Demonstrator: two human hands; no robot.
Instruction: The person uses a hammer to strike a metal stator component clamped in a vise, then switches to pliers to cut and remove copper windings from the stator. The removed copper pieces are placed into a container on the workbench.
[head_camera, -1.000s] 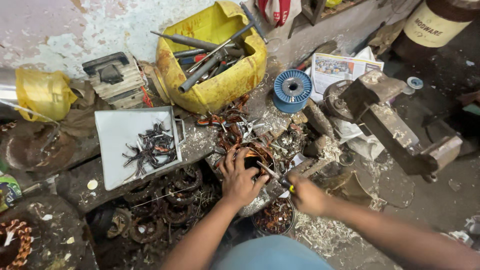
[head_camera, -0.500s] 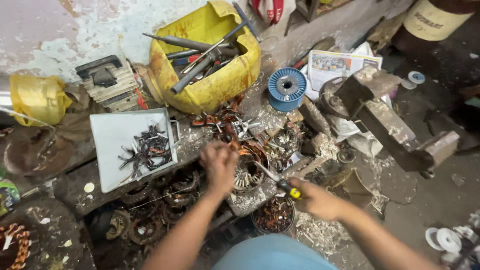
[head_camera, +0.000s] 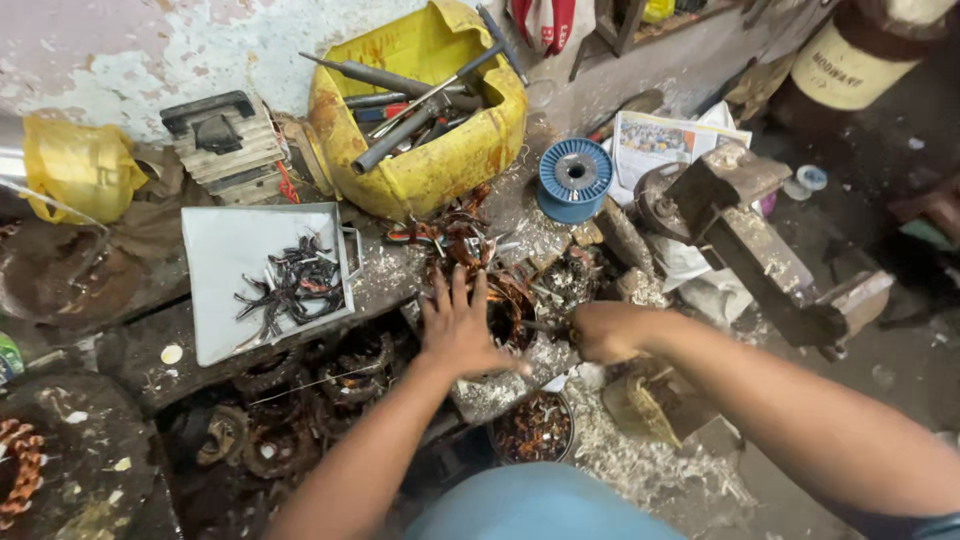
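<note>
My left hand (head_camera: 455, 325) lies flat with its fingers spread on a round motor stator (head_camera: 515, 295) wound with copper wire, at the middle of the cluttered bench. My right hand (head_camera: 605, 332) is closed in a fist just right of the stator, around the handle of a thin metal tool (head_camera: 543, 326). The tool's shaft points left into the stator's winding, and its handle is hidden inside the fist. Loose copper wire (head_camera: 450, 235) lies tangled just beyond the stator.
Behind stand a yellow cut-open container (head_camera: 440, 170) of tools and a blue wire spool (head_camera: 575, 180). A white tray (head_camera: 215, 250) of dark wire pieces lies left, a heavy bench vise (head_camera: 765, 250) right. A small bowl (head_camera: 535, 428) of copper scraps sits near me; old stators (head_camera: 280, 435) lie lower left.
My right hand has moved up and left, bringing the tool to the stator. My left hand shifted slightly and spread its fingers over the stator.
</note>
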